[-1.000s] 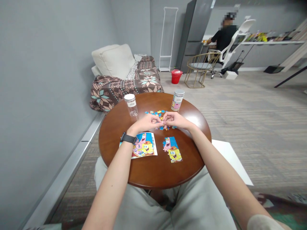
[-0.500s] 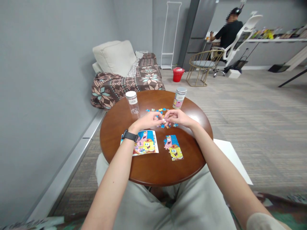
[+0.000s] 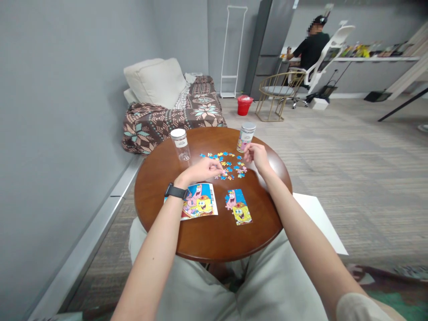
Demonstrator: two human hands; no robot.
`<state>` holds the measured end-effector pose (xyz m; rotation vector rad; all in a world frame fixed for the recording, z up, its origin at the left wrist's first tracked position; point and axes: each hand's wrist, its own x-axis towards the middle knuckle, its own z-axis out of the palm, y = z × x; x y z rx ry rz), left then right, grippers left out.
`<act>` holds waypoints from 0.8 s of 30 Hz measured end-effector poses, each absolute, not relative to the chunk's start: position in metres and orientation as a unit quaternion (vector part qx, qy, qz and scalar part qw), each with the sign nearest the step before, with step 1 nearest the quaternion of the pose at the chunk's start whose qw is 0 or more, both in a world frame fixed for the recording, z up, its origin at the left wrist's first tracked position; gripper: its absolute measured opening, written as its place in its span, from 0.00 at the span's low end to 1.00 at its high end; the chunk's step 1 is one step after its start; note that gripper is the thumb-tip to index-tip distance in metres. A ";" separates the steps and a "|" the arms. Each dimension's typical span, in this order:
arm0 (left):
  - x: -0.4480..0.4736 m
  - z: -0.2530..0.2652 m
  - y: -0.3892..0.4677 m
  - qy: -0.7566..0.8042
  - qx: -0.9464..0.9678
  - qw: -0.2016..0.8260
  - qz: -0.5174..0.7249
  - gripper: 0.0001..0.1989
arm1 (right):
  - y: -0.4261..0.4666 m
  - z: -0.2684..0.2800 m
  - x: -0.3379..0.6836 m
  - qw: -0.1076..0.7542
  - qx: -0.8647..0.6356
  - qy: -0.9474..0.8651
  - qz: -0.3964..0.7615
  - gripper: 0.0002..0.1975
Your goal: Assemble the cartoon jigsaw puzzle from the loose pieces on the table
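My left hand [image 3: 205, 170], with a black watch on its wrist, is closed in a pinch on a small pinkish puzzle piece [image 3: 224, 172] at its fingertips. It hovers at the near left of the scattered puzzle pieces [image 3: 229, 169]. My right hand [image 3: 257, 157] is raised at their right, in front of the printed jar [image 3: 246, 137]. Its fingers are loosely bent and partly apart, with nothing visible in them. Nearer to me lies a joined puzzle section [image 3: 239, 207] with a pink and a yellow cartoon figure. Left of it, partly under my left wrist, is the reference picture [image 3: 203, 201].
A clear jar with a white lid [image 3: 181, 145] stands at the back left of the round wooden table [image 3: 207, 243]. Beyond are a covered sofa [image 3: 174, 120], a red bin [image 3: 244, 106] and a wire-frame chair [image 3: 279, 91]. A person [image 3: 312, 49] sits at the far counter.
My hands, together over the pieces before, are now apart. The right has moved up and right toward the printed jar; the left stays near the pieces. The view has shifted slightly.
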<state>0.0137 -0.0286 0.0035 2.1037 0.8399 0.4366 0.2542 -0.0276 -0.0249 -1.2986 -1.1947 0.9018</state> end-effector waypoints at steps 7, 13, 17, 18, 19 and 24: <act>0.006 0.004 -0.026 0.315 0.866 0.374 0.103 0.10 | -0.025 -0.034 0.273 0.506 -0.659 -0.507 0.229 0.13; 0.002 0.007 -0.028 0.359 0.880 0.308 0.050 0.08 | -0.025 -0.037 0.276 0.420 -0.708 -0.517 0.234 0.13; 0.002 0.009 -0.028 0.373 0.884 0.279 0.043 0.07 | -0.025 -0.037 0.275 0.351 -0.719 -0.547 0.245 0.12; 0.002 0.009 -0.028 0.377 0.884 0.273 0.045 0.08 | -0.025 -0.036 0.275 0.329 -0.716 -0.563 0.250 0.12; 0.002 0.009 -0.028 0.378 0.885 0.268 0.047 0.08 | -0.026 -0.036 0.276 0.308 -0.710 -0.580 0.252 0.11; 0.003 0.007 -0.028 0.375 0.888 0.258 0.060 0.10 | -0.031 -0.033 0.284 0.240 -0.627 -0.674 0.308 0.09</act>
